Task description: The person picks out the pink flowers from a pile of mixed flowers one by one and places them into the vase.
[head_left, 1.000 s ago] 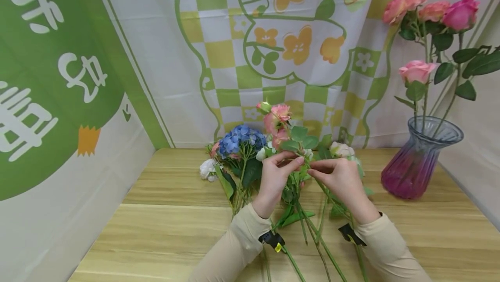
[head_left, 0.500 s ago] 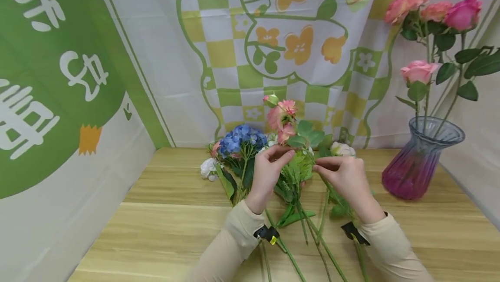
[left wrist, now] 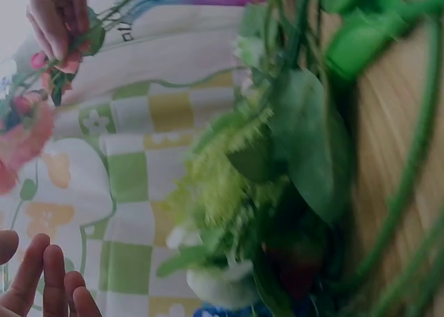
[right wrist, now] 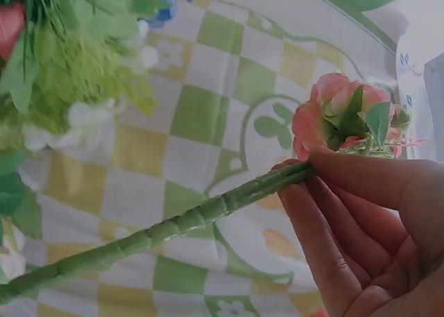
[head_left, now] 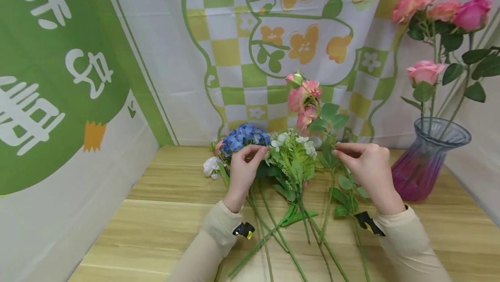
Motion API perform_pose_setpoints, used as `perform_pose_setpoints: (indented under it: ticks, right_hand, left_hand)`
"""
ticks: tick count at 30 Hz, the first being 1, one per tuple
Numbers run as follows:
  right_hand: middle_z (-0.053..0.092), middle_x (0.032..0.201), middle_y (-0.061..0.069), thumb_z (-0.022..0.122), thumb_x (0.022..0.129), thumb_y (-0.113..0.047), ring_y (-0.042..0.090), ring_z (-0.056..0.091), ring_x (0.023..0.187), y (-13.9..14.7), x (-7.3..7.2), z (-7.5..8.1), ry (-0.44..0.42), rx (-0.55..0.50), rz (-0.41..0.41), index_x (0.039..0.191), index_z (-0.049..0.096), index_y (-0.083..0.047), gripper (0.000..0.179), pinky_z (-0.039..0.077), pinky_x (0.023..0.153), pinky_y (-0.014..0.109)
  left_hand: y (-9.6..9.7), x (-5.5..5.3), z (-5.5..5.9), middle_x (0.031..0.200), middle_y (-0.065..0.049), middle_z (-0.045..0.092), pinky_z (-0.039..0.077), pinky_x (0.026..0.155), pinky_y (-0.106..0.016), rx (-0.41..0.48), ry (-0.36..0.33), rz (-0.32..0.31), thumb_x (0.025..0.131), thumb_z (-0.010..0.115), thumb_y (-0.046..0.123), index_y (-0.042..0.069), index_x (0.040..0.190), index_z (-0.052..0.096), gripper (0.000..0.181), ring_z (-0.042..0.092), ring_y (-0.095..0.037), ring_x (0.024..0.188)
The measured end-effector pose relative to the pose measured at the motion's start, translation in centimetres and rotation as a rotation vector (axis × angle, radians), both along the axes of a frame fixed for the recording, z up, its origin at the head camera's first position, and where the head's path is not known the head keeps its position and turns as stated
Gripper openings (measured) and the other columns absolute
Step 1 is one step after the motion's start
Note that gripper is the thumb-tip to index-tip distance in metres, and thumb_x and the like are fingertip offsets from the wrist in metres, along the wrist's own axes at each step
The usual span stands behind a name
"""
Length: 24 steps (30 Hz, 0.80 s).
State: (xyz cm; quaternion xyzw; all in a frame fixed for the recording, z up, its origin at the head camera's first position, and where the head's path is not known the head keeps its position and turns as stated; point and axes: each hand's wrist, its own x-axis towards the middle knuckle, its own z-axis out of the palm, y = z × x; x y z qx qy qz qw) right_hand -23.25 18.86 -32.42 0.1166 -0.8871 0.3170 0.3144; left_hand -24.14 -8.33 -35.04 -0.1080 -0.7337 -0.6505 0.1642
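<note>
My right hand (head_left: 373,173) pinches the green stem (right wrist: 173,223) of an artificial pink flower spray (head_left: 304,102) between thumb and fingers. Its blooms and a bud stand upright, leaning left, above the table. To the left, my left hand (head_left: 243,175) hovers over the stems with nothing in it, thumb close to the fingertips in the head view; in the left wrist view its fingers (left wrist: 52,279) look fairly straight. Behind that hand sits a blue hydrangea (head_left: 246,136), partly covered. Between the hands lies a green sprig with small white flowers (head_left: 293,154).
A clear-to-purple glass vase (head_left: 418,167) holding several pink roses (head_left: 425,71) stands at the right. A white flower (head_left: 211,167) lies left of the hydrangea. Loose stems cross toward the front of the wooden table (head_left: 156,225). A printed cloth (head_left: 230,52) hangs behind.
My left hand has left the pink flower spray and moved left. The right hand has carried the spray to the right and slightly up, uncovering the white-flowered sprig.
</note>
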Motion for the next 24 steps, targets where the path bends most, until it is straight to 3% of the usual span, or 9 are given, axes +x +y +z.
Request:
perform_pose_setpoints:
  ticks: [5,8,13,18,24]
  right_hand:
    - [0.074,0.081,0.009,0.076,0.081,-0.025,0.021,0.069,0.064,0.8,-0.2,1.1,0.012,-0.022,-0.035,0.091,0.078,-0.013,0.016,0.041,0.052,0.009]
    - [0.074,0.081,0.009,0.075,0.082,-0.027,0.001,0.064,0.058,1.4,-0.3,1.7,0.019,-0.027,-0.056,0.091,0.078,-0.013,0.017,0.039,0.051,0.007]
    - [0.074,0.081,0.011,0.074,0.082,-0.027,-0.030,0.040,0.058,2.4,-0.4,2.6,0.037,-0.041,-0.085,0.092,0.078,-0.011,0.020,0.036,0.053,0.004]
    - [0.073,0.081,0.013,0.076,0.081,-0.024,-0.034,0.036,0.059,3.4,-0.8,3.3,0.086,-0.026,-0.102,0.091,0.078,-0.009,0.017,0.033,0.054,0.001]
    - [0.073,0.083,0.014,0.076,0.081,-0.023,-0.034,0.038,0.060,4.7,-1.4,4.4,0.104,-0.020,-0.122,0.091,0.078,-0.009,0.017,0.032,0.054,0.001]
  left_hand:
    - [-1.3,0.1,-0.7,0.095,-0.021,0.067,0.046,0.067,-0.023,-0.043,0.042,0.052,0.092,0.062,0.015,-0.002,0.097,0.071,0.020,0.057,-0.008,0.074]
    - [-2.1,-0.5,-1.9,0.089,-0.017,0.067,0.043,0.064,-0.022,-0.078,0.076,0.083,0.091,0.064,0.015,0.000,0.094,0.072,0.018,0.056,-0.008,0.072]
    - [-3.7,-1.9,-4.2,0.087,-0.011,0.068,0.043,0.063,-0.020,-0.136,0.119,0.150,0.089,0.067,0.022,0.007,0.090,0.074,0.017,0.055,-0.011,0.073]
    - [-4.9,-1.7,-4.5,0.090,-0.006,0.068,0.045,0.066,-0.022,-0.224,0.141,0.194,0.090,0.066,0.023,0.009,0.093,0.073,0.016,0.058,-0.017,0.076]
    - [-6.1,-1.2,-4.7,0.097,-0.005,0.070,0.048,0.079,-0.043,-0.379,0.187,0.262,0.090,0.066,0.017,0.010,0.097,0.073,0.013,0.061,-0.023,0.087]
